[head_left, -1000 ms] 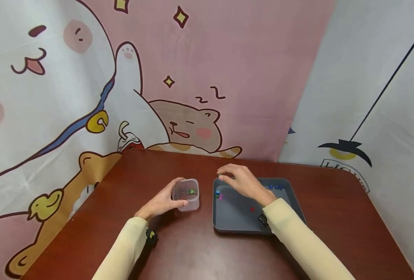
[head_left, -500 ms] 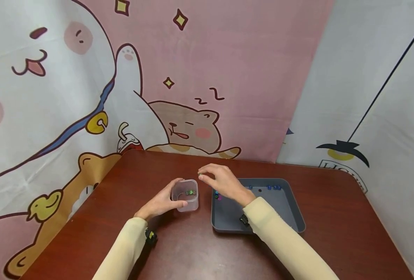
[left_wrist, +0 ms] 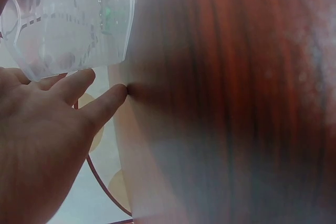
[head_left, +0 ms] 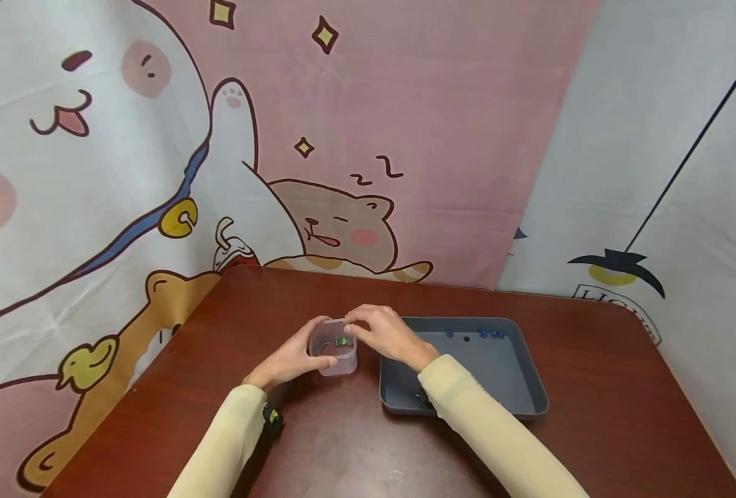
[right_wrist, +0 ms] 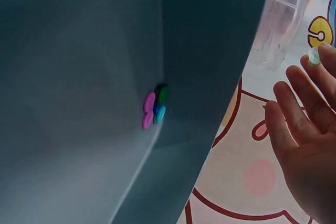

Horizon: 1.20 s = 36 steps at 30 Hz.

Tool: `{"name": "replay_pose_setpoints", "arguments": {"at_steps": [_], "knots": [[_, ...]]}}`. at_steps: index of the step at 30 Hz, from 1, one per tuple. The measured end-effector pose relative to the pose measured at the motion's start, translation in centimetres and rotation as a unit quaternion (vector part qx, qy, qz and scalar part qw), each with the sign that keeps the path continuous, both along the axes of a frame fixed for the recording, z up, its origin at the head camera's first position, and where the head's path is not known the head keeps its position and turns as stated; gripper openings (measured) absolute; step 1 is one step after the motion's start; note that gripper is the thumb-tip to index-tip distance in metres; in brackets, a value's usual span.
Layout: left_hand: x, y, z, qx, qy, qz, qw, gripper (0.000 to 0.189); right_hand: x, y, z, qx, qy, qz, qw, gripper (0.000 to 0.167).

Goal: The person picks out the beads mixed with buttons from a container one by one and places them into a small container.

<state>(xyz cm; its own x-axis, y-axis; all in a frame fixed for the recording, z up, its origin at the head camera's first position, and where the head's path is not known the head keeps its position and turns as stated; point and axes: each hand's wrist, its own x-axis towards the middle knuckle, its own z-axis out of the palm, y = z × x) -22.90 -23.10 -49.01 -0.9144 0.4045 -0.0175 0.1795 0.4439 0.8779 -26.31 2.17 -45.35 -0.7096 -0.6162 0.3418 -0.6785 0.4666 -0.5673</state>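
Observation:
My left hand [head_left: 290, 356] grips a small clear plastic container [head_left: 338, 366] on the table, thumb on the near side and fingers around the far side. Several small green beads [head_left: 343, 342] lie inside it. Above the container's right rim, my right hand [head_left: 383, 333] pinches a small pale bead [right_wrist: 314, 55] between thumb and index finger; the other fingers are spread in the right wrist view. The left wrist view catches the container's side [left_wrist: 79, 35] with my left fingers [left_wrist: 107, 106] beneath it.
Right of the container stands a grey tray [head_left: 492, 380], partly under my right forearm. Several blue beads [head_left: 492, 334] and a dark bead [head_left: 466, 339] lie near its far side. Pink beads [right_wrist: 149, 102] and a green bead [right_wrist: 162, 94] sit by its wall. A printed cloth hangs behind the table.
My right hand has moved left from over the tray to the container's rim, still pinching the bead. The left hand keeps its grip on the container in the same place.

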Motion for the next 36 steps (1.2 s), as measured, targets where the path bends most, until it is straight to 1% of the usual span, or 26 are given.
{"name": "replay_pose_setpoints", "arguments": {"at_steps": [4,9,16,19,22,27,31,36], "knots": [[0.0,0.3,-0.1,0.003,-0.001,0.0,1.0,0.089,-0.1,0.2,-0.3,0.007,-0.004,0.003,1.0,0.022],[0.1,0.6,-0.1,0.006,-0.005,-0.008,0.9999,0.09,0.0,0.4,-0.8,0.013,-0.011,0.005,0.9998,0.023],[0.2,0.5,-0.2,0.002,-0.006,-0.001,1.0,0.091,0.0,0.1,-1.5,0.044,0.006,0.003,0.999,0.022],[0.2,0.5,-0.1,0.0,-0.008,0.001,1.0,0.091,0.1,0.0,-1.4,0.051,0.006,0.001,0.9987,0.025],[0.2,0.5,0.1,-0.002,-0.007,0.005,1.0,0.093,0.1,0.2,-1.0,0.048,0.006,0.0,0.9988,0.027],[0.1,0.2,0.2,-0.013,-0.01,0.012,0.9998,0.094,0.4,1.4,0.3,0.033,-0.004,-0.008,0.9994,0.029],[0.2,0.2,0.4,-0.024,-0.009,0.019,0.9995,0.094,0.9,3.2,1.9,0.015,-0.016,-0.02,0.9996,0.034],[0.4,0.3,0.5,-0.032,-0.01,0.025,0.9991,0.097,1.2,6.1,3.7,-0.005,-0.007,-0.045,0.999,0.038]]}}
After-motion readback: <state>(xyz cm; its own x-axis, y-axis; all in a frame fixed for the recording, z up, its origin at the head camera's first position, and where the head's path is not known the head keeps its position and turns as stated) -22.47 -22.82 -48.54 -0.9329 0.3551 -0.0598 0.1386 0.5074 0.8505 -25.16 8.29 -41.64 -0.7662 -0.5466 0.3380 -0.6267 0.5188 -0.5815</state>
